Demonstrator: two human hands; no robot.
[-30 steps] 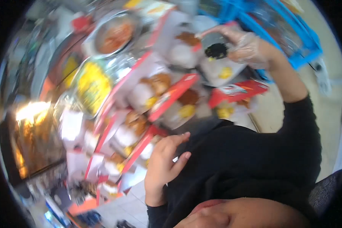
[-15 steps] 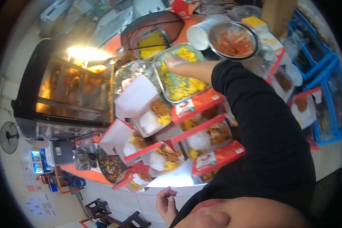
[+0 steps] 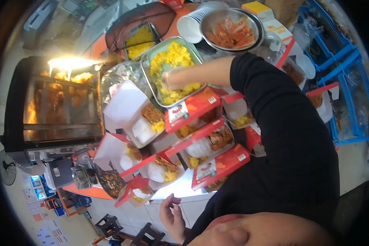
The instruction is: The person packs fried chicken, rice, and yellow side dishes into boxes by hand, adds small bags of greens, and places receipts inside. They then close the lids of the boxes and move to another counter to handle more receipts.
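Note:
My right hand (image 3: 170,80), in a clear glove on a black sleeve, reaches into a metal tray (image 3: 146,67) of yellow food (image 3: 174,53). Its fingers are down in the food and blurred, so its grip is unclear. My left hand (image 3: 172,211) hangs low by the counter's front edge, fingers loosely apart and holding nothing. Between the hands lie several open red-and-white meal boxes (image 3: 145,123) with white rice, fried chicken and yellow food; one box (image 3: 211,143) sits under my right arm.
A metal bowl of red-orange food (image 3: 229,30) and stacked paper cups (image 3: 190,24) stand beyond the tray. A second yellow tray (image 3: 139,39) is behind it. A lit warming cabinet (image 3: 57,102) holds fried chicken at left. Blue crates (image 3: 340,61) stand at right.
My right hand swung from the boxes at the right, where it held a small dark cup, over to the yellow food tray and now digs in lower. My left hand dropped toward the counter's edge.

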